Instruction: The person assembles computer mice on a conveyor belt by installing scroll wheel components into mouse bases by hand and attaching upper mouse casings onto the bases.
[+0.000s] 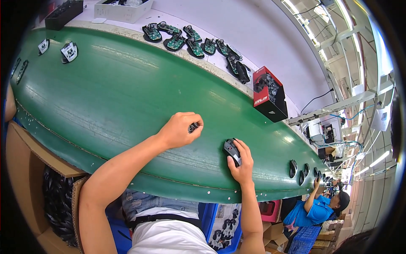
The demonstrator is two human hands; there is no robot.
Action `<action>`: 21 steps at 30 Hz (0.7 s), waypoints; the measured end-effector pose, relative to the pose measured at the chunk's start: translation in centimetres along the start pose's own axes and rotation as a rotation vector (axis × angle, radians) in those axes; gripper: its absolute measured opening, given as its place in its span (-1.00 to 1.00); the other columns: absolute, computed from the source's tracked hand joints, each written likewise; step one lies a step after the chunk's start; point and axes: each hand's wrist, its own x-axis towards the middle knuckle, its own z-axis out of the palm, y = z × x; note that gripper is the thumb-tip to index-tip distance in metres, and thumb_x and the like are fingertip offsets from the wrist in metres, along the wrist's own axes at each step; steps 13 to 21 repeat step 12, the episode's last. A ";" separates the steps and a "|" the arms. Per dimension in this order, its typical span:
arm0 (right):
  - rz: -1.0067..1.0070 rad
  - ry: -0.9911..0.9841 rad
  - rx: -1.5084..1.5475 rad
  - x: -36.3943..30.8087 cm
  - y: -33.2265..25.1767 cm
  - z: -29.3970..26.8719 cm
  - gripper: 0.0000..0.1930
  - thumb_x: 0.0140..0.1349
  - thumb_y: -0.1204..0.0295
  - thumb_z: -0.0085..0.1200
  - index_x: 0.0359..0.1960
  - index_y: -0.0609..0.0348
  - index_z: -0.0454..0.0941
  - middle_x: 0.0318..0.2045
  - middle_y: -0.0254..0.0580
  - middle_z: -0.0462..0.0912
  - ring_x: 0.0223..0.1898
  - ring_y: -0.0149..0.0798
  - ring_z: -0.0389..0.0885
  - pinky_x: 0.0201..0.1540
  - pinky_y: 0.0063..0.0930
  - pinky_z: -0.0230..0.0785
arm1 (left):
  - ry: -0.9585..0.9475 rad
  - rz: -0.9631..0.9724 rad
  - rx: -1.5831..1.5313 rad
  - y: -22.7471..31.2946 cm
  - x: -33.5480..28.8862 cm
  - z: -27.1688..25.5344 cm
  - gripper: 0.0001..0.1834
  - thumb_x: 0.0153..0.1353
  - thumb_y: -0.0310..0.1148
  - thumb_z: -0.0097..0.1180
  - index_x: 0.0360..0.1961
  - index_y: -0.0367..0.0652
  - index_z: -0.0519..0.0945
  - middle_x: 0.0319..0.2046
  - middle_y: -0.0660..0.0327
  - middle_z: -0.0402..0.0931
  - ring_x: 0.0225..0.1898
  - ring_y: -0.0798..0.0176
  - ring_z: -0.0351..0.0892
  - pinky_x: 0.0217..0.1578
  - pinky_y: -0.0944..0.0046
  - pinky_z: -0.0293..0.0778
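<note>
My left hand (pixel 179 130) is closed above the green conveyor belt (pixel 114 101), its fingers curled round small dark parts (pixel 193 127) that are mostly hidden. To its right, my right hand (pixel 242 163) grips a black computer mouse (pixel 231 151) from its right side, thumb on the near end and fingers along the far side. The mouse is at the belt surface; whether it rests there or is slightly raised I cannot tell.
Green circuit boards on black mouse bases (pixel 174 42) line the far ledge, beside a red-and-black box (pixel 270 94) of small dark parts. More mice (pixel 293 169) lie farther right, near a co-worker in blue (pixel 313 209). A cardboard box (pixel 31 148) of black pieces stands left.
</note>
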 end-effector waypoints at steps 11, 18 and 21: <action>0.005 -0.079 0.053 0.1 -0.1 -0.6 -0.40 0.12 0.42 0.22 0.25 0.24 0.43 0.28 0.09 0.41 0.25 0.13 0.43 0.29 -0.12 0.30 | 0.019 -0.005 -0.004 0.0 -0.4 -0.6 -0.93 0.15 -0.46 0.19 -0.40 -0.24 0.60 -0.45 0.08 0.61 -0.42 0.04 0.62 -0.35 0.14 0.52; -0.013 -0.081 0.061 0.8 0.0 -0.2 -0.40 0.12 0.42 0.22 0.25 0.24 0.43 0.28 0.09 0.41 0.25 0.13 0.43 0.29 -0.12 0.30 | -0.008 -0.067 -0.021 0.5 -0.3 -0.8 -0.93 0.12 -0.45 0.19 -0.41 -0.23 0.59 -0.45 0.06 0.62 -0.37 0.01 0.65 -0.32 0.10 0.54; -0.013 -0.081 0.061 0.8 0.0 -0.2 -0.40 0.12 0.42 0.22 0.25 0.24 0.43 0.28 0.09 0.41 0.25 0.13 0.43 0.29 -0.12 0.30 | -0.008 -0.067 -0.021 0.5 -0.3 -0.8 -0.93 0.12 -0.45 0.19 -0.41 -0.23 0.59 -0.45 0.06 0.62 -0.37 0.01 0.65 -0.32 0.10 0.54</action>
